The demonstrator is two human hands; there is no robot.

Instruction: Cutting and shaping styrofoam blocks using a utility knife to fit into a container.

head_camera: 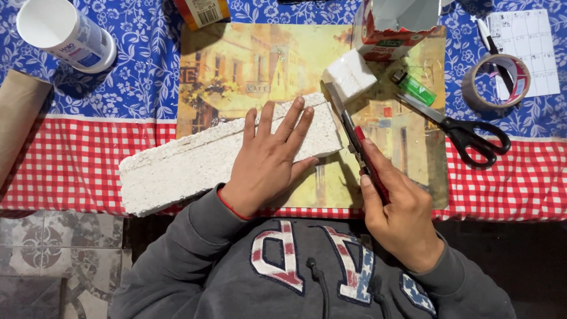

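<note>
A long white foam slab [177,168] lies slanted across the table, its right end on a yellowish picture board [248,65]. My left hand [269,159] presses flat on the slab's right part, fingers spread. My right hand [396,207] grips a red-handled utility knife [353,134], its blade extended along the slab's right end. A small cut-off foam block [349,75] sits just beyond the blade tip.
Black-handled scissors [463,133], a green lighter [416,87] and a tape roll [495,82] lie to the right. An opened carton [396,29] stands at the back. A white cylindrical container [62,34] lies back left. The table edge runs along my chest.
</note>
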